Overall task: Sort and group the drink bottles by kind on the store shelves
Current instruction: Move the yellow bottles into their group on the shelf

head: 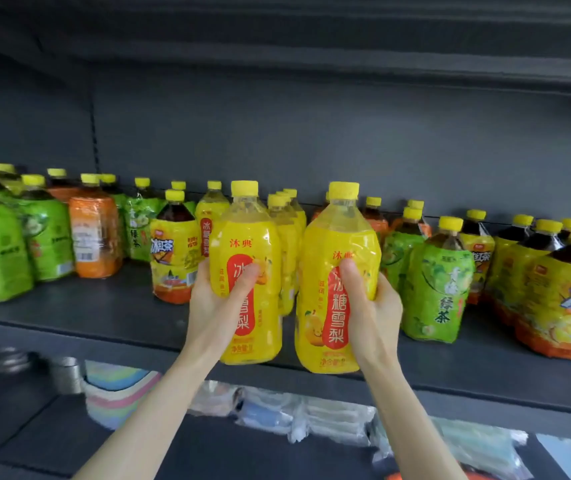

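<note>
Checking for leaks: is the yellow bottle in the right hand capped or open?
Capped. The yellow bottle in the right hand has its yellow cap seated on the neck.

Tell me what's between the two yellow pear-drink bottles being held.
Head view: between the left-hand bottle and right-hand bottle, more yellow pear bottles stand further back on the shelf.
</note>
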The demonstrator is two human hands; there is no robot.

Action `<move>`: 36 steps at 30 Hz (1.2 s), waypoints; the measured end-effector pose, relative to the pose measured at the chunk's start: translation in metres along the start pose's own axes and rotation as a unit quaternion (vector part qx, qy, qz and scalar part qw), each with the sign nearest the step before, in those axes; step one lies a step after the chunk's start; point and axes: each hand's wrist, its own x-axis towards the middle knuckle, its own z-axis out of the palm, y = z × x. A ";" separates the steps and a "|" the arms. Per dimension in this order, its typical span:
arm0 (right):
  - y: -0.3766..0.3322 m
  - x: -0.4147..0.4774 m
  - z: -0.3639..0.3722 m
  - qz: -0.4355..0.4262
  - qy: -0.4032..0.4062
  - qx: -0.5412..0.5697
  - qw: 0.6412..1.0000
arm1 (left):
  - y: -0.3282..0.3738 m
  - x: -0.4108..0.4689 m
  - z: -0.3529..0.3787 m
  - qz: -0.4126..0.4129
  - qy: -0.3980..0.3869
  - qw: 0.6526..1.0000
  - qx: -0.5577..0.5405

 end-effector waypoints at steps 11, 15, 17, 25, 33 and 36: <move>0.039 -0.043 0.144 0.023 0.063 -0.020 0.998 | -0.018 0.061 -0.129 -0.026 -0.067 0.997 0.006; 0.047 -0.033 0.153 0.026 0.112 -0.034 0.993 | -0.034 0.085 -0.124 -0.030 -0.108 0.994 -0.001; 0.051 -0.027 0.154 0.024 0.124 -0.048 0.991 | -0.044 0.096 -0.117 -0.029 -0.116 0.993 -0.004; 0.067 -0.013 0.148 0.006 0.137 -0.085 0.987 | -0.075 0.119 -0.101 -0.010 -0.147 0.989 0.023; 0.072 -0.007 0.148 -0.018 0.129 -0.095 0.987 | -0.088 0.147 -0.102 -0.007 -0.163 0.986 0.032; 0.072 -0.007 0.149 -0.021 0.130 -0.105 0.986 | -0.091 0.155 -0.096 -0.019 -0.176 0.983 0.041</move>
